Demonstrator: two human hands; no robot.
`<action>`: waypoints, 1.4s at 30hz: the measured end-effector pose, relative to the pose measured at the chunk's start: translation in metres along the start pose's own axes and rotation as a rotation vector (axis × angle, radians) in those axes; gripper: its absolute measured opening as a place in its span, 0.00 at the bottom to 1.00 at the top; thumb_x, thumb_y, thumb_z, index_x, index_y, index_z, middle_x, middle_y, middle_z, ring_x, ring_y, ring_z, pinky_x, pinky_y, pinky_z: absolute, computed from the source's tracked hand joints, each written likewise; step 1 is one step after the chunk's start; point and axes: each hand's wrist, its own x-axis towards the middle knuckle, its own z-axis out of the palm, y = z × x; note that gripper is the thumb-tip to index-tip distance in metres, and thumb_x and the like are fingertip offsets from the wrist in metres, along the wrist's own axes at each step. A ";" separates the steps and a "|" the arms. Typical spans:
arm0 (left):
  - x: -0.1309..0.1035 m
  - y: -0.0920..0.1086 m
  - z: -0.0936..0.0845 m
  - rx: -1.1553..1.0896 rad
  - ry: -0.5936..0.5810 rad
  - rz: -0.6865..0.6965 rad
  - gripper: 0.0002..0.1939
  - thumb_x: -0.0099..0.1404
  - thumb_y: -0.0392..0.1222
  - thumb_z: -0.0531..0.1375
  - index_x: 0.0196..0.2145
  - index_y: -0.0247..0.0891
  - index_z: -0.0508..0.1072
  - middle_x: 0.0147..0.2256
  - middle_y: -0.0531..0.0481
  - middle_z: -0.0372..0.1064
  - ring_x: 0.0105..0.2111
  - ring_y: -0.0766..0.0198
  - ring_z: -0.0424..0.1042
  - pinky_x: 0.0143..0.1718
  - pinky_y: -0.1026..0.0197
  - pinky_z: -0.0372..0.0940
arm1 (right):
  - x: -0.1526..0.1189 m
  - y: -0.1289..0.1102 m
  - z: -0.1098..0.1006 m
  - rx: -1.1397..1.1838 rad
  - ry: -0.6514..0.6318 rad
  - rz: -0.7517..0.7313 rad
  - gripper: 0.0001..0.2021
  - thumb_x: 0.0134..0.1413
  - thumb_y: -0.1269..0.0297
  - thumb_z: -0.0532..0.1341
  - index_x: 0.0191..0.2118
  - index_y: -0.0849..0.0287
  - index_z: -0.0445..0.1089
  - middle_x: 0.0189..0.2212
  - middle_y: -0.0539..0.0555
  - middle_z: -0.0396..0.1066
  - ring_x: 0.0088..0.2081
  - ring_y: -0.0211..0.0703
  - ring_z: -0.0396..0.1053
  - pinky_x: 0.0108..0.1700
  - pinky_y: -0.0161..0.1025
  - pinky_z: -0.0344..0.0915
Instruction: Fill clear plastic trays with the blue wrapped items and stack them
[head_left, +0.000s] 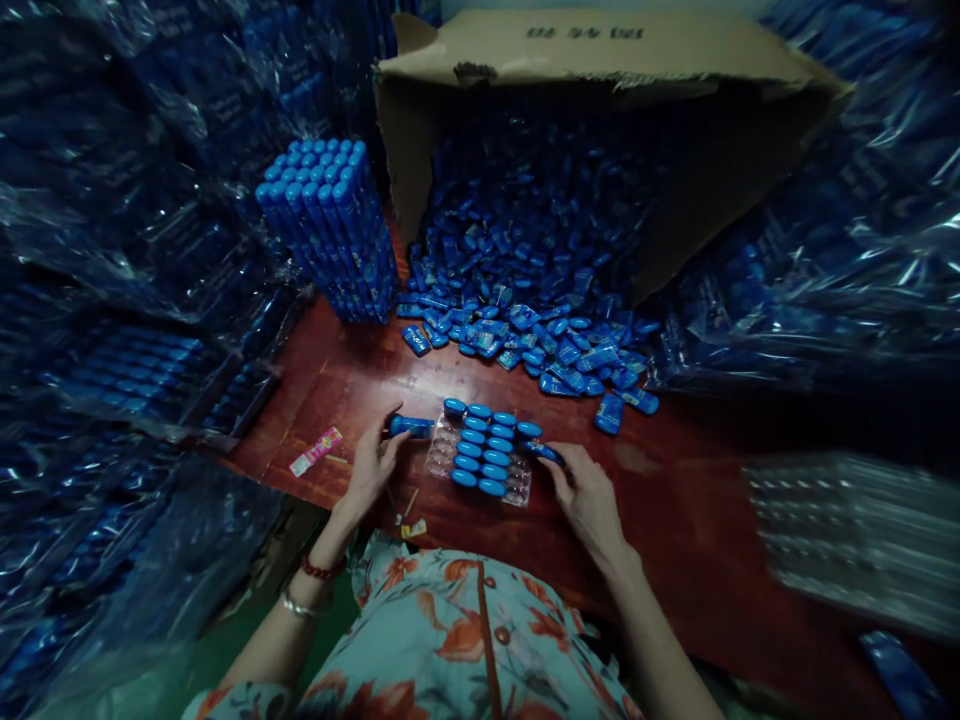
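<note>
On the table in front of me lies a clear plastic tray (517,490), partly filled with rows of small blue oval-topped containers (480,450). At the tray's left edge my left hand (375,455) grips one blue container (411,427) between thumb and fingers. To the right, my right hand (581,490) pinches another blue container (545,452) at the tray's right side. Empty clear pockets show at the left edge and the lower right of the tray. What the containers hold cannot be made out.
A cardboard box (600,55) lies on its side, spilling a heap of blue containers (525,310). Left of it stands a tall block of stacked containers (330,230). Clear trays (855,530) are piled at right. A pink wrapper (316,451) lies at left; plastic-wrapped stacks flank the table.
</note>
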 end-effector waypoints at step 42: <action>0.184 0.001 0.031 0.303 -0.015 -0.136 0.21 0.59 0.45 0.60 0.47 0.29 0.67 0.45 0.36 0.60 0.47 0.48 0.64 0.50 0.48 0.59 | 0.065 0.047 -0.022 -0.602 -0.001 0.499 0.24 0.59 0.51 0.49 0.51 0.68 0.61 0.40 0.69 0.64 0.34 0.54 0.71 0.28 0.42 0.64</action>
